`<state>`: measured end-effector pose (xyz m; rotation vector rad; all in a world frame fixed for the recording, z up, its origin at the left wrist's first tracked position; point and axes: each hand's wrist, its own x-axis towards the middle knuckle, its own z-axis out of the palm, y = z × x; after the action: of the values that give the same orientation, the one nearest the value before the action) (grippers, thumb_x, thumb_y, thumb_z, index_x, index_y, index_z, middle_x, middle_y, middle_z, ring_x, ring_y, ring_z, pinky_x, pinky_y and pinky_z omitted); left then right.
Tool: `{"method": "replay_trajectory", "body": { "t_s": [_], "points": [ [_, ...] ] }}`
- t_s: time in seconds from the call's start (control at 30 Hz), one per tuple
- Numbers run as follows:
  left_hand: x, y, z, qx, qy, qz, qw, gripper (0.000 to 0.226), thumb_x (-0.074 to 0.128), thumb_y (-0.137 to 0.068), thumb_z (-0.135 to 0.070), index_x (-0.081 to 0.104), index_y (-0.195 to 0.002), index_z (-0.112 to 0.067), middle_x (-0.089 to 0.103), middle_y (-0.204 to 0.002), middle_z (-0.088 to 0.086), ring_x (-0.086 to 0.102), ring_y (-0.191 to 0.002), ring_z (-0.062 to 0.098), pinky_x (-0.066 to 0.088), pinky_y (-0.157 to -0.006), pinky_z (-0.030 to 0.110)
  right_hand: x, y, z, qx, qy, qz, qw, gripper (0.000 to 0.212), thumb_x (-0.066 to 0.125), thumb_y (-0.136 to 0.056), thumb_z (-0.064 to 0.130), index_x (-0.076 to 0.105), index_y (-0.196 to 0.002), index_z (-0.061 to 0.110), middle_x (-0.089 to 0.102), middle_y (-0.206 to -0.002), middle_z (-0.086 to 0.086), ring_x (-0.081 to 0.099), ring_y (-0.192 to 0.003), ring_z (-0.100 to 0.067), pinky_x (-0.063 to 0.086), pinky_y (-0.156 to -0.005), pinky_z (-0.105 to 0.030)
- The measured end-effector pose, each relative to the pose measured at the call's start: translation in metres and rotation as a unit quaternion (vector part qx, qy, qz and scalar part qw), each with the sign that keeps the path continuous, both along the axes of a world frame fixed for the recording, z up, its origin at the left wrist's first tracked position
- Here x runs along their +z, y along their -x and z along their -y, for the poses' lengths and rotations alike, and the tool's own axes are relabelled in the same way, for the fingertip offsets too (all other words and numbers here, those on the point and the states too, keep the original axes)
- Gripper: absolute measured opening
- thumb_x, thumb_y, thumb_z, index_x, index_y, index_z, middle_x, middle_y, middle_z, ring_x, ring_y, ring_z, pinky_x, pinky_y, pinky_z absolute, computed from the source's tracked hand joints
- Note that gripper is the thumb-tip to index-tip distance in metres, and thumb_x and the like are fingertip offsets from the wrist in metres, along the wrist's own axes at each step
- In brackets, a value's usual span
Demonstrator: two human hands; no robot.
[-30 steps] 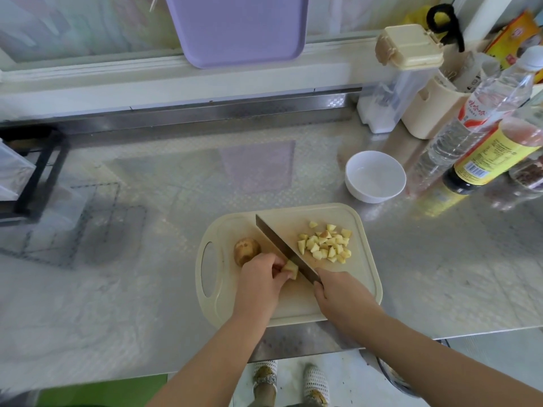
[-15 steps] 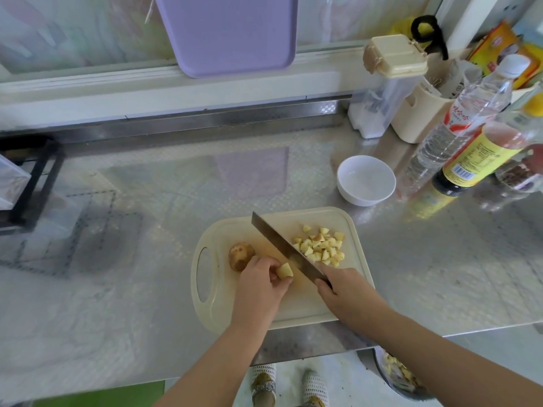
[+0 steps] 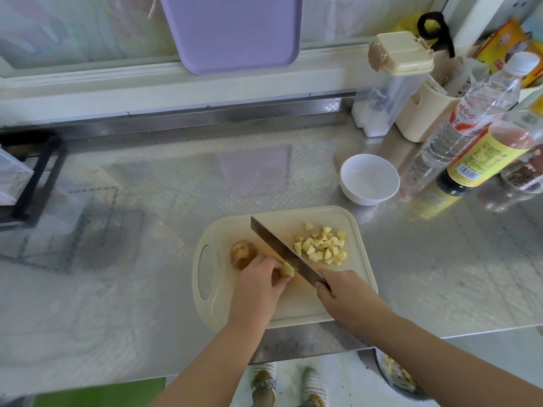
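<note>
Pale-yellow potato chunk [image 3: 287,270] sits pinched under the curled fingertips of the left hand [image 3: 258,284], near the middle of the cutting board [image 3: 294,307]. The right hand [image 3: 343,295] is wrapped round the handle of the knife [image 3: 282,251], which hides most of the handle. The blade's long axis runs diagonally across the board, from the handle at the near right to a squared tip pointing far-left, close to the board's far edge. Its edge meets the chunk just beside the left fingertips.

Right of the blade, a heap of diced potato [image 3: 321,245] fills the board's far-right corner. Left of it, a brown-skinned potato piece [image 3: 242,254] lies next to the board's handle slot. The near strip of the board is bare.

The board lies at the near edge of the steel tabletop [image 3: 440,274]. A white bowl [image 3: 369,179] stands just past its far-right corner, and bottles [image 3: 482,157] crowd the far right. To the left, the tabletop runs open as far as a black rack [image 3: 35,177].
</note>
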<state>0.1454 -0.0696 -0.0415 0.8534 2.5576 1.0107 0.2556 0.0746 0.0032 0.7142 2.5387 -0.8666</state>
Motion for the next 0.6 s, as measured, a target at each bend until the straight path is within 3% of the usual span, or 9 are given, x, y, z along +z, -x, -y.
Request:
{"method": "replay_trajectory", "body": {
  "t_s": [0.23, 0.43, 0.6],
  "points": [
    [-0.002, 0.002, 0.002, -0.012, -0.008, -0.012, 1.000, 0.014, 0.079, -0.081, -0.024, 0.071, -0.090, -0.016, 0.063, -0.089, -0.009, 0.061, -0.076, 0.006, 0.054, -0.073, 0.027, -0.003, 0.007, -0.003, 0.019, 0.002, 0.007, 1.000, 0.026, 0.039, -0.104, 0.029, 0.059, -0.094, 0.015, 0.062, -0.082, -0.003, 0.060, -0.074, -0.019, 0.055, -0.074, -0.040],
    [-0.002, 0.003, 0.003, -0.020, -0.008, -0.015, 1.000, 0.015, 0.078, -0.082, -0.026, 0.069, -0.091, -0.017, 0.064, -0.090, -0.009, 0.060, -0.078, 0.005, 0.054, -0.073, 0.026, -0.010, 0.020, 0.001, 0.033, -0.019, 0.000, 0.999, 0.022, 0.040, -0.104, 0.028, 0.059, -0.103, 0.018, 0.064, -0.093, 0.000, 0.061, -0.081, -0.016, 0.055, -0.079, -0.036],
    [-0.001, 0.003, 0.004, -0.015, 0.011, -0.008, 1.000, 0.022, 0.075, -0.082, -0.034, 0.063, -0.097, -0.023, 0.059, -0.093, -0.014, 0.058, -0.082, 0.004, 0.052, -0.075, 0.026, -0.010, 0.023, 0.009, -0.016, -0.009, -0.026, 0.999, 0.020, 0.041, -0.102, 0.028, 0.058, -0.109, 0.020, 0.066, -0.098, -0.002, 0.062, -0.087, -0.020, 0.056, -0.083, -0.040]
  ]
}}
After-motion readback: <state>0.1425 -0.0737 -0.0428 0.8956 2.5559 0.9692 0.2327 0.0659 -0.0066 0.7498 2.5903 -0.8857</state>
